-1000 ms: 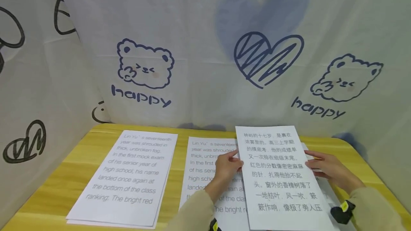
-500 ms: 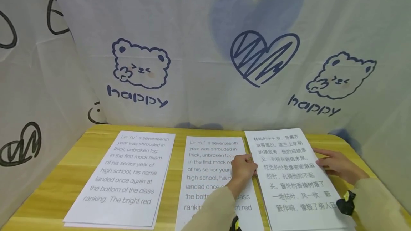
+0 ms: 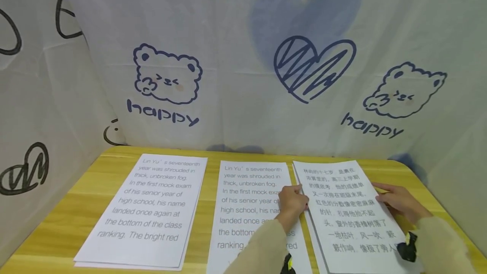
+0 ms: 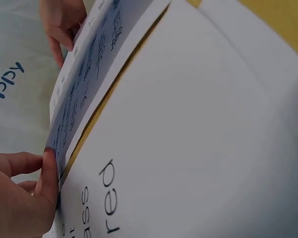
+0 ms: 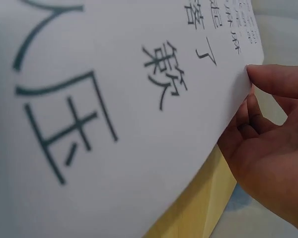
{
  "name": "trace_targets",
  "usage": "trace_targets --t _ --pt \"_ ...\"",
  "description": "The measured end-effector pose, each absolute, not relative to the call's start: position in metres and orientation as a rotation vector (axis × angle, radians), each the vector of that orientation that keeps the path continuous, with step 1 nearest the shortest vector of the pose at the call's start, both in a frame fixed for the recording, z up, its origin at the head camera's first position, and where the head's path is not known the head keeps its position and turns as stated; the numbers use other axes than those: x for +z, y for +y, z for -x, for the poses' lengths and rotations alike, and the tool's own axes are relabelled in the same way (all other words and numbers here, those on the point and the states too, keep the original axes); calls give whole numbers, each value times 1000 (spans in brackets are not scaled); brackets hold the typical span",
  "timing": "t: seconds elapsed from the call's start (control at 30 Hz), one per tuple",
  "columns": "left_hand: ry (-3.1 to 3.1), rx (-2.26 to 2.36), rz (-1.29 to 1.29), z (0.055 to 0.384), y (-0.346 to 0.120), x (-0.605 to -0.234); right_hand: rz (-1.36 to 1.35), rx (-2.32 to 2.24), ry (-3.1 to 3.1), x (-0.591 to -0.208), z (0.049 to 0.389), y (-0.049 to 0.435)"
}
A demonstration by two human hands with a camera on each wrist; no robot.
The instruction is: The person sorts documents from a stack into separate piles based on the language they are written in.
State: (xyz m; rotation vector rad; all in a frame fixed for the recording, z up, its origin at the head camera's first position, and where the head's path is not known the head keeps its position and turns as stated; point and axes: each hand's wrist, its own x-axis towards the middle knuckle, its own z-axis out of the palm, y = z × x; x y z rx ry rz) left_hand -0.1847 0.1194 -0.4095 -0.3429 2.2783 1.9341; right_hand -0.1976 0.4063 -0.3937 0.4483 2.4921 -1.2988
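1. Since a second ago, the white rectangular paper sheet printed with grey Chinese characters [image 3: 350, 218] has moved to the person's right and lower in the head view, uncovering more of the middle stack of white paper printed in English [image 3: 247, 195]; both hands have travelled with it.
2. The left hand [image 3: 293, 204] pinches the sheet's left edge partway along its length, so nearly the whole sheet lies to the right of this grip.
3. The right hand [image 3: 403, 202] pinches the opposite edge, roughly level with the left: the right wrist view shows its thumb at the edge and the other fingers curled beneath. The sheet spans between the two grips, printed face up.
4. It is over the right part of the yellow wood-grain tabletop [image 3: 201, 215], with more white paper showing under its left edge; whether the two touch is hard to tell.
5. The middle stack lies just beside it, partly covered by the left beige sleeve [image 3: 262, 246].
6. A left stack of white paper printed in English [image 3: 142, 210] lies well apart.
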Motion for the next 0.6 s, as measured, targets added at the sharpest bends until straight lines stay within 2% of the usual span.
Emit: trace_targets --t 0.6 --pt "2346 1826 286 186 121 -400 -442 -1375 2480 -396 191 403"
